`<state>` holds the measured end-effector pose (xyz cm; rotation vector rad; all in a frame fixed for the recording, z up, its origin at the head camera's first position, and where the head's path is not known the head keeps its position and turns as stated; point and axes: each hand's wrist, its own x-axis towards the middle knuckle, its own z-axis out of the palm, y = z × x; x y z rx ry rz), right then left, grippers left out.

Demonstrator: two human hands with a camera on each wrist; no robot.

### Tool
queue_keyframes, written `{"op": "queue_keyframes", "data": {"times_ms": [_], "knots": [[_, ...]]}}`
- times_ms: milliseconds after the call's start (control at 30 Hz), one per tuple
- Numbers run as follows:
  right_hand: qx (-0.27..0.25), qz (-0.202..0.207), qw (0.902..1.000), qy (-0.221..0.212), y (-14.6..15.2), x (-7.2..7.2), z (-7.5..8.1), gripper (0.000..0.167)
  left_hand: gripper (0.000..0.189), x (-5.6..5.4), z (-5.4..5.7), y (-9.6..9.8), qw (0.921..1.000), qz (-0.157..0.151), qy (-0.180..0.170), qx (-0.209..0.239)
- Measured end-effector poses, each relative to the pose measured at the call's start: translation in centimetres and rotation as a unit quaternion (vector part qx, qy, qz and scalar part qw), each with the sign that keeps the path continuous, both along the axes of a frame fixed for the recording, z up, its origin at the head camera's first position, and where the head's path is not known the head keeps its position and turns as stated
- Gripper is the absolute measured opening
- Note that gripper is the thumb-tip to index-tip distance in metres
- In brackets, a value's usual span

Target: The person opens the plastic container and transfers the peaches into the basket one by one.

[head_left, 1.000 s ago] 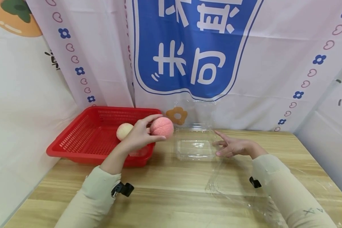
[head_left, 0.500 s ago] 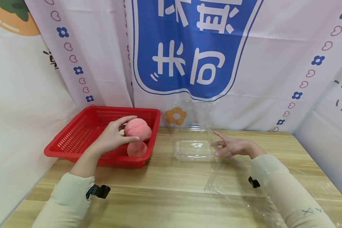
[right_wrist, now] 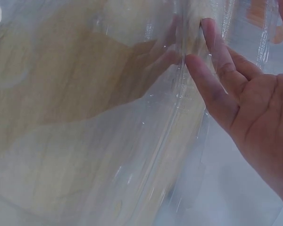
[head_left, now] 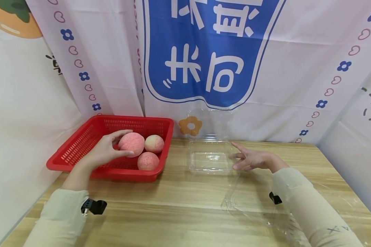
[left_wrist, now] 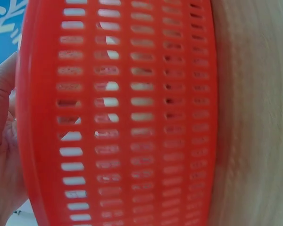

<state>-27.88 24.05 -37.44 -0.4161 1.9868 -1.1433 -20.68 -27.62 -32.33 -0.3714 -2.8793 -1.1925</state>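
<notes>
My left hand (head_left: pixel 106 150) is over the red basket (head_left: pixel 62 164), its fingers and thumb around a pink peach (head_left: pixel 132 144). A cream-and-pink peach (head_left: pixel 154 143) and a smaller pink peach (head_left: pixel 148 161) lie just right of it inside the basket. In the left wrist view, the slotted basket wall hides most of the held peach. To the right stands a clear plastic clamshell box (head_left: pixel 211 161) with its lid up. My right hand (head_left: pixel 253 159) has its fingers extended at the box's right side; in the right wrist view the fingertips touch the clear plastic.
More clear plastic packaging (head_left: pixel 253 212) lies on the wooden table (head_left: pixel 173 212), partly beneath the right forearm. A printed cloth (head_left: pixel 296 68) hangs behind the table, close to the raised lid. White side walls flank the workspace.
My left hand has carried the pink peach leftward from the basket's right rim to over its inside, uncovering the other two peaches. The right hand has stayed at the box.
</notes>
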Motion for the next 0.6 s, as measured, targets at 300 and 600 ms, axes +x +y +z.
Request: {"op": "queue_keyframes", "data": {"times_ms": [300,600], "knots": [[-0.003,-0.001,1.0,-0.003,0.0,0.0,-0.2,0.115,0.085,-0.2,-1.2,-1.8,0.9996,-0.006,-0.018,-0.023],[-0.003,0.002,1.0,0.001,0.1,-0.1,-0.2,0.114,0.084,-0.5,-1.6,-2.8,0.997,-0.026,-0.065,-0.032]]}}
